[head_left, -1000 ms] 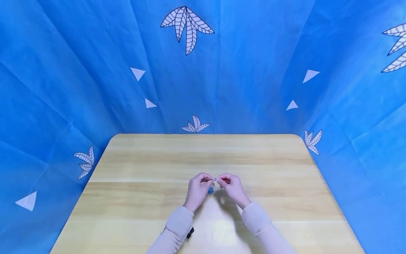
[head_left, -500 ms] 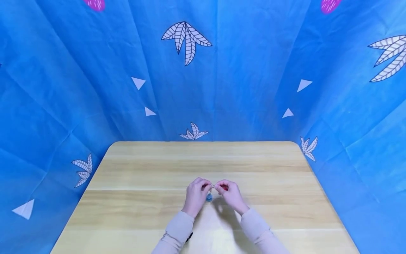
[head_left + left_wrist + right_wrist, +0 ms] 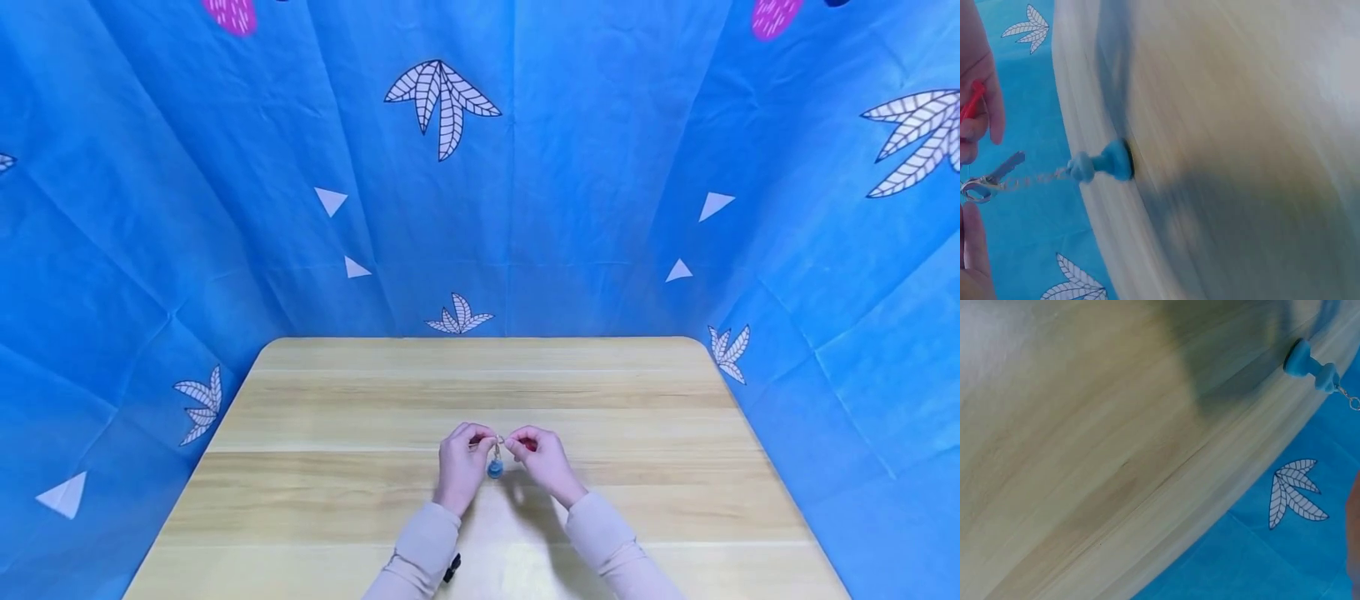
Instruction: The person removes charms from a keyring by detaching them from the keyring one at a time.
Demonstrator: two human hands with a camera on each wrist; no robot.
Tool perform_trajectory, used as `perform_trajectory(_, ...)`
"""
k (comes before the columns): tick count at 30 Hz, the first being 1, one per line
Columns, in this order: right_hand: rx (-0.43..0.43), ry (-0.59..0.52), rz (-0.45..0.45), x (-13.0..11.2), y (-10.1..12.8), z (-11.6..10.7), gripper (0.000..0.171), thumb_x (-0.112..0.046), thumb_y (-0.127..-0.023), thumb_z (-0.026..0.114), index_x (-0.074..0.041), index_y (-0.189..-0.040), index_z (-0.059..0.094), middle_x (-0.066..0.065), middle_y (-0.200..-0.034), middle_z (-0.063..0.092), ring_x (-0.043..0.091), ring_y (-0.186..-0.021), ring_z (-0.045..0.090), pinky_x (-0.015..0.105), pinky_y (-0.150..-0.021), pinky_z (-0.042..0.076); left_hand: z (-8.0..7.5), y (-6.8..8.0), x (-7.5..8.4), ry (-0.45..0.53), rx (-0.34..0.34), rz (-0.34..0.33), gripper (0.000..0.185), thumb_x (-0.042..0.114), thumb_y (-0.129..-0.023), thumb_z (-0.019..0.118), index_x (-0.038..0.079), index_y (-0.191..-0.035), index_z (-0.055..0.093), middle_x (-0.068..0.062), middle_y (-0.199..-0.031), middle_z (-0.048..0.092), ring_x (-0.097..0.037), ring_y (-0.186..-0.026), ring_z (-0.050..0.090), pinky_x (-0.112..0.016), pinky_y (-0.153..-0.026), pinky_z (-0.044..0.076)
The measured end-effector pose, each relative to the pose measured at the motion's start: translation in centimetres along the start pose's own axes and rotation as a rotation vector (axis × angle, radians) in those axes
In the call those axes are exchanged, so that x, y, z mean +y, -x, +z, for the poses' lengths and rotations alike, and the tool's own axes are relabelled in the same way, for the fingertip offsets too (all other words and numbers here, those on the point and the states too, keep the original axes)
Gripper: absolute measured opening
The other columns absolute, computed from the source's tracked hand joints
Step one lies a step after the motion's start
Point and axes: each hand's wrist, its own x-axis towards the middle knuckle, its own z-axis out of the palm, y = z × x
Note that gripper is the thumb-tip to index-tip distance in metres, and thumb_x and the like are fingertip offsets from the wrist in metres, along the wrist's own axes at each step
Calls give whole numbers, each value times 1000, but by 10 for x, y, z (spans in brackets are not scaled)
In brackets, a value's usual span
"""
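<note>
Both hands meet over the middle of the wooden table [image 3: 337, 500]. My left hand [image 3: 480, 440] and right hand [image 3: 519, 443] pinch the two sides of a small metal clasp [image 3: 498, 440]. From the clasp a short chain [image 3: 1041, 178] drops to a blue pawn-shaped charm [image 3: 495, 469], which hangs at the table surface; I cannot tell whether it touches. The left wrist view shows the clasp [image 3: 982, 187] and the charm [image 3: 1107, 164]. A small red piece [image 3: 531, 444] sits inside the right hand's curled fingers. The right wrist view shows the charm [image 3: 1310, 365] by the table edge.
A blue cloth backdrop [image 3: 600, 167] printed with white leaves and triangles closes in the table on the far side and both flanks. The tabletop carries nothing else in view. Beige sleeves [image 3: 420, 550] cover both forearms.
The head view has tilted upward, so the table and hands sit lower in the frame. Both hands keep the same pinch on the clasp, and the charm still hangs between them.
</note>
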Motion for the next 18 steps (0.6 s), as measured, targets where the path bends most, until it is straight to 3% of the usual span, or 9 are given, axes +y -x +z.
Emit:
perform_trajectory(2,1,5,-3,-4,2,0,13,-4,-86,59,8,-91,62,27,-82,60,14,-65,52,18,-53,46,0,1,5,55,16,-57,4,1,-77,69,4,-78,68,-7,-79,66,-19,-73,65,-19,-69,56)
perform_trajectory(6,14,-19,22,15,-7,4,14,-9,-86,61,4,-91,63,23,-82,62,13,-66,54,21,-55,48,-2,4,17,210,29,-209,5,-3,-77,67,-3,-82,66,-15,-80,66,-27,-75,65,-30,-69,57)
perform_trajectory(8,19,-33,33,27,-14,6,14,-11,-86,61,2,-91,64,19,-82,62,12,-66,54,23,-57,50,-2,4,16,278,14,-272,7,-3,-79,65,-6,-85,64,-19,-82,66,-29,-76,65,-32,-70,57)
perform_trajectory(10,26,-38,35,27,-15,7,15,-11,-86,61,2,-92,63,19,-83,62,12,-67,55,27,-60,52,1,2,3,314,-14,-300,8,-1,-80,65,-4,-86,63,-19,-83,66,-26,-78,66,-30,-71,57)
perform_trajectory(12,39,-29,36,26,-18,7,14,-10,-86,61,3,-92,63,18,-84,63,13,-67,55,27,-63,53,3,-1,-8,303,-49,-286,9,3,-80,66,-1,-88,64,-16,-86,66,-22,-81,66,-25,-74,56)
perform_trajectory(14,55,-17,39,25,-20,6,13,-9,-86,61,2,-92,63,17,-85,63,12,-67,55,25,-63,52,3,-6,-13,257,-88,-229,9,4,-81,66,1,-89,64,-13,-88,66,-20,-84,65,-20,-75,55)
perform_trajectory(18,81,19,12,21,-26,5,11,-7,-85,60,2,-91,64,19,-84,63,12,-64,53,19,-58,49,3,-16,-16,143,-144,-50,10,4,-81,66,3,-92,66,-9,-90,64,-19,-85,64,-19,-77,55)
